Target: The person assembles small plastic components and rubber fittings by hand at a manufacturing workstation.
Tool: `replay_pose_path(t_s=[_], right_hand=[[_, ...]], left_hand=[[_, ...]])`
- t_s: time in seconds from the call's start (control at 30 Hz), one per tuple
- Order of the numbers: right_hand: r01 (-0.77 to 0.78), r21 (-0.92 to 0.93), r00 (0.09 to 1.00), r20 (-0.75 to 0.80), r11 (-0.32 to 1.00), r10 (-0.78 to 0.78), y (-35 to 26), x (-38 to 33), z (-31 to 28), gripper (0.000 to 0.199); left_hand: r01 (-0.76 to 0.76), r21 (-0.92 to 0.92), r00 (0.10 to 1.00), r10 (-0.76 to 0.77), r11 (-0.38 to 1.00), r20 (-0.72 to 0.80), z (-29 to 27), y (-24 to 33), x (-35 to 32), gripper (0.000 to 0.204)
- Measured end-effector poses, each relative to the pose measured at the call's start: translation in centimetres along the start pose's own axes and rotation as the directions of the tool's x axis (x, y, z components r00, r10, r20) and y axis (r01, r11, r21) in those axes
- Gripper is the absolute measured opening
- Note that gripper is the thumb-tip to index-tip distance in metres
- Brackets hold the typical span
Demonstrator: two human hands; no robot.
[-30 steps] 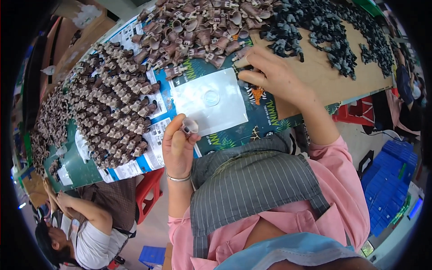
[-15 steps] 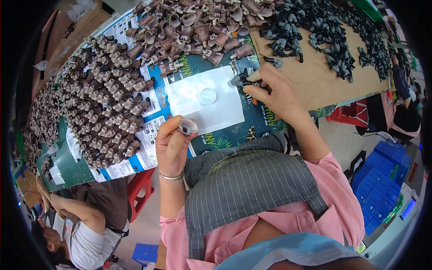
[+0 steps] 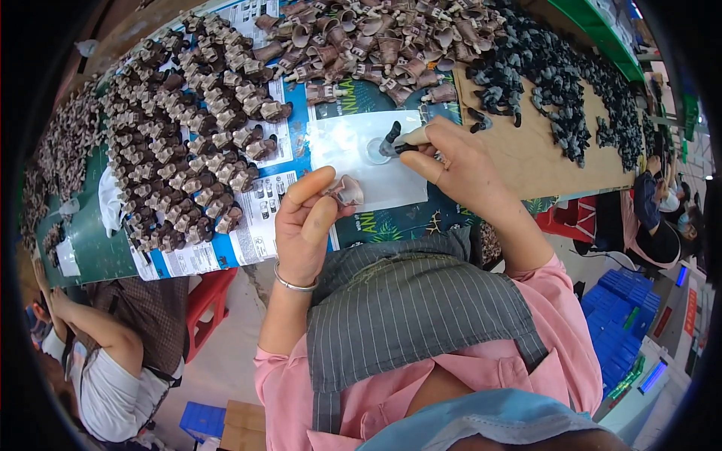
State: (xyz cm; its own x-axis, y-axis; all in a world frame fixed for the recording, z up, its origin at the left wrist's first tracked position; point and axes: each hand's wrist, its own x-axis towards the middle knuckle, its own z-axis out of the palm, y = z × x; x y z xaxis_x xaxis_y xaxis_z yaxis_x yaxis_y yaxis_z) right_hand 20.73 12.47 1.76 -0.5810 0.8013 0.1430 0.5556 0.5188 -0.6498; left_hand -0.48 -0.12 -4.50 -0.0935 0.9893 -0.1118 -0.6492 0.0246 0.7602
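My left hand (image 3: 304,225) pinches a hollow brown toy-figure torso (image 3: 348,192) between thumb and fingers, near the front of a white sheet (image 3: 406,186). To its right, my right hand (image 3: 470,165) grips a black-and-grey toy-figure legs piece (image 3: 390,140) by one end, with beige covers on the fingertips. This piece sits over a small clear round dish (image 3: 374,152) on the sheet and partly hides it. A gap separates the two parts. Whether the legs piece touches the dish, I cannot tell.
Joined brown figures (image 3: 195,120) stand in rows at left. Loose brown torsos (image 3: 383,49) are heaped at the back, and black-grey legs pieces (image 3: 556,98) lie on brown cardboard (image 3: 526,154) at right. A co-worker (image 3: 113,361) sits at lower left beside a red stool (image 3: 207,308).
My right hand has moved left, bringing the legs piece over the dish. My left hand has turned the torso, so its opening no longer faces up. The view has shifted slightly.
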Motion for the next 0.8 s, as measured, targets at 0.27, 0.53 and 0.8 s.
replay_pose_path(t_s=[0.27, 0.53, 0.8], right_hand=[[0.163, -0.186, 0.986, 0.004, 0.969, -0.165, -0.3, 0.0, 1.2, 0.019], [0.177, -0.223, 0.984, 0.013, 0.958, -0.179, -0.5, 0.0, 0.7, 0.019], [-0.272, 0.360, 0.962, 0.111, 0.892, 0.248, 1.6, -0.7, 0.4, 0.018]], left_hand=[[0.010, -0.018, 0.999, -0.009, 1.000, 0.034, -0.2, -0.2, 0.1, 0.035], [0.030, -0.008, 1.000, -0.030, 1.000, 0.003, 0.3, 0.1, 0.3, 0.033], [0.029, 0.035, 0.998, -0.027, 0.999, -0.048, 0.9, 0.2, 0.3, 0.030]])
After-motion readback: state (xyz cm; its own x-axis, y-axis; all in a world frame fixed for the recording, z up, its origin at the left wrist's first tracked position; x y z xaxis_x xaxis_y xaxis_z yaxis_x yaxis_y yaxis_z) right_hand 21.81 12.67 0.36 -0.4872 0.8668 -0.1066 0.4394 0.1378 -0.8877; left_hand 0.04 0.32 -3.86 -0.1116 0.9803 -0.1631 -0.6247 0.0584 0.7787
